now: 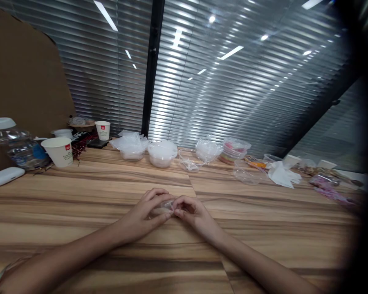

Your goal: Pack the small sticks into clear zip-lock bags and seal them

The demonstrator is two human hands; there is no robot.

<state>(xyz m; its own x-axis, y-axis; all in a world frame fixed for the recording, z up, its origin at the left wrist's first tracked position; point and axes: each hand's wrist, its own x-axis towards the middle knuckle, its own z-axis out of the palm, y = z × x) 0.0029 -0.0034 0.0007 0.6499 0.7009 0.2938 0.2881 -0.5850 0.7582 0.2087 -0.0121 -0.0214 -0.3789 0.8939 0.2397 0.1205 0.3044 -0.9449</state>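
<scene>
Your left hand [145, 216] and your right hand [192, 213] meet low at the middle of the wooden worktop [88, 192], fingertips touching. Between them sits a small clear plastic piece [166, 205], resting on or just above the wood; it is too see-through and too covered to tell its exact shape. Both hands have their fingers curled in and pressed together on it, the left cupping it from its side and the right pinching its edge with thumb and forefinger. Well apart from your hands, along the far edge in front of the blinds [233, 81], stands a row of items: a paper cup [59, 152] and a water bottle [16, 148] to the left, a white case [4, 176] near them, a second paper cup [103, 130] further back, then a pile of clear bags [130, 145], a stack of lidded tubs [162, 153], a clear bowl [189, 160] and a tub with coloured contents [235, 149]. Crumpled white paper [282, 174] lies to the right.
</scene>
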